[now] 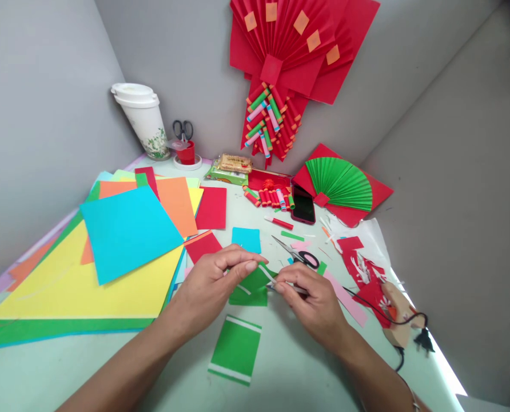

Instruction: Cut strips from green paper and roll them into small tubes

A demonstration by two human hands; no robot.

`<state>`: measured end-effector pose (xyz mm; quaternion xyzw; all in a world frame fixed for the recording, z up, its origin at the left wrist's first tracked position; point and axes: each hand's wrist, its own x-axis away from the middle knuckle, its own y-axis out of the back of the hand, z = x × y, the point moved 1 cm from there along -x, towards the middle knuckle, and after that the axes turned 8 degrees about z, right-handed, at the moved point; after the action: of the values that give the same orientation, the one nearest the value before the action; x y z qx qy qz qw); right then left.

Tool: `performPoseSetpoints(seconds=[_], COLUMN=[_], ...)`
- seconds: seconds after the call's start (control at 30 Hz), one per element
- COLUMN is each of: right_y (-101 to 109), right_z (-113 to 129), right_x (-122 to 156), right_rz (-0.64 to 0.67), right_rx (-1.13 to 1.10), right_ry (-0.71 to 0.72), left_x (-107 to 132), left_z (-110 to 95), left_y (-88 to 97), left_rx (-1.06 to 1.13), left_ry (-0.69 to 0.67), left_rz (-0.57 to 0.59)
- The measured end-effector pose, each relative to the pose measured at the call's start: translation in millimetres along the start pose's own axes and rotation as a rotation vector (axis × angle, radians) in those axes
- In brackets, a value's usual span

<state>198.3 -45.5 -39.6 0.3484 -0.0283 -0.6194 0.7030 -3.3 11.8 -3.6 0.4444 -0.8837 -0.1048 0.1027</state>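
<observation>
A narrow white strip [267, 273] stretches between my two hands, above the middle of the table. My left hand [223, 280] pinches its upper end between thumb and forefinger. The lower end is in the closed fingertips of my right hand [313, 297]. A thin greyish object shows under the right fingers; its kind I cannot make out. Behind and below the strip lies a green paper piece [257, 293], partly hidden by the hands. Nearer to me, a green paper rectangle [235, 348] lies flat with white strips along two opposite edges. Scissors [295, 254] with black handles lie just beyond my right hand.
Coloured paper sheets [135, 229] are stacked at left. Behind stand a white cup [141, 120] and a red holder [185, 153] with scissors. Small paper rolls [276, 198], a phone [303, 205] and a green paper fan [341, 182] lie farther back. A glue gun [394, 312] lies right.
</observation>
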Motion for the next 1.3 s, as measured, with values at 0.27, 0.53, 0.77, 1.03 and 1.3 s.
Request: performPoseSetpoints(seconds=[0.27, 0.53, 0.77, 1.03, 1.3], right_y=[1, 0, -1, -1, -2], right_z=[2, 2, 2, 2, 2], right_x=[0, 1, 1, 2, 2], right_rz=[-0.021, -0.009, -0.004, 0.007, 0.011], right_rx=[0.014, 0.011, -0.006, 0.001, -0.007], right_ry=[-0.018, -0.047, -0.054, -0.063, -0.078], left_x=[1, 2, 3, 4, 4], left_z=[-5, -8, -10, -10, -11], left_y=[-2.4, -3.6, -4.2, -5.1, -6.1], left_rx=[-0.009, 0.002, -0.027, -0.044, -0.084], left_ry=[0.028, 0.028, 0.009, -0.006, -0.024], left_rz=[-0.028, -0.043, -0.035, -0.031, -0.039])
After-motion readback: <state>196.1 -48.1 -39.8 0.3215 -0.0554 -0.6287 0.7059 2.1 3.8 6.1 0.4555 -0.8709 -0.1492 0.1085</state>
